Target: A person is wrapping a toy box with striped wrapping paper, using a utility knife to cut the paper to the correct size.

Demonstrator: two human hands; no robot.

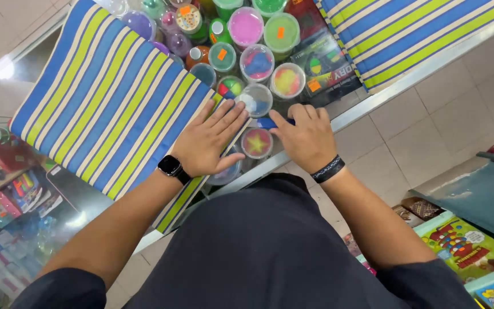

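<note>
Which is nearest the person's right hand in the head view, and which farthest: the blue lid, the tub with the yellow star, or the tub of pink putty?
From the right hand:
1. Blue lid, at its fingertips, seemingly touching.
2. Tub with the yellow star, just left of the hand.
3. Tub of pink putty, far up at the top of the pile.

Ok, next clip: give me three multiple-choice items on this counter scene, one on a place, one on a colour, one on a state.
1. Where does the left hand rest?
A. on the striped cloth
B. on the floor tiles
C. inside a jar

2. What colour is the small piece at the right hand?
A. red
B. blue
C. white

3. How are the left hand's fingers?
A. curled in a fist
B. pinching a lid
C. spread flat

Answers: 1 A, the palm lies on the cloth's edge; 2 B, blue shows at the fingertips; 3 C, the fingers lie open, holding nothing.
</note>
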